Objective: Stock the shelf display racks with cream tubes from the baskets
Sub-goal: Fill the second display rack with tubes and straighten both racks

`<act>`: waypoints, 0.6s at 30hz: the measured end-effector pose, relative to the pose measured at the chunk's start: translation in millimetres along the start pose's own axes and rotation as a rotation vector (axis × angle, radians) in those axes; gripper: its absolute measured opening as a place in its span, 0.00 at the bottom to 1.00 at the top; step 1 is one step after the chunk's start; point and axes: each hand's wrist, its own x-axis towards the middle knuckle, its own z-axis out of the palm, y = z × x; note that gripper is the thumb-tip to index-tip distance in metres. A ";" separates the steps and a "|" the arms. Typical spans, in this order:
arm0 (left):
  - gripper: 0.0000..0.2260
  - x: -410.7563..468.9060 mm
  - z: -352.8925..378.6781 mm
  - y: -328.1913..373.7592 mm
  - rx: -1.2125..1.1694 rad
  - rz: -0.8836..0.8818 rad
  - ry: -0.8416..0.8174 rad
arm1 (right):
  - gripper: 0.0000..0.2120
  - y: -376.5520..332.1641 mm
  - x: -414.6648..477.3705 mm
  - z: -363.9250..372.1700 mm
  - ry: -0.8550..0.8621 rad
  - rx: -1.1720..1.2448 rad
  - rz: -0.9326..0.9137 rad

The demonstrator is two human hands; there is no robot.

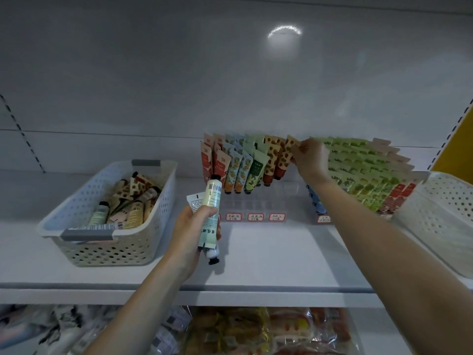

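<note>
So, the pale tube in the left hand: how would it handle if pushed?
The pale tube looks light: the left hand holds it along with other tubes. With a flat crimp and a round cap end, it likely rolls only in an arc. Its glossy skin may be slippery.

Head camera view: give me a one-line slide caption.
Left hand grips cream tubes while the right hand pinches the top of a spotted tube in the display rack.

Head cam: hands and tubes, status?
Left hand grips several cream tubes. Right hand pinches spotted tube in rack. Nothing blocking.
</note>
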 end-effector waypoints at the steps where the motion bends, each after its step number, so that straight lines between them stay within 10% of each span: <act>1: 0.04 1.0 -0.1 -0.6 0.009 0.000 -0.003 | 0.15 0.1 1.3 2.9 -0.021 -0.010 0.003; 18: 0.13 0.1 3.2 -6.3 0.045 -0.005 -0.036 | 0.15 3.7 2.9 12.7 -0.126 -0.124 -0.010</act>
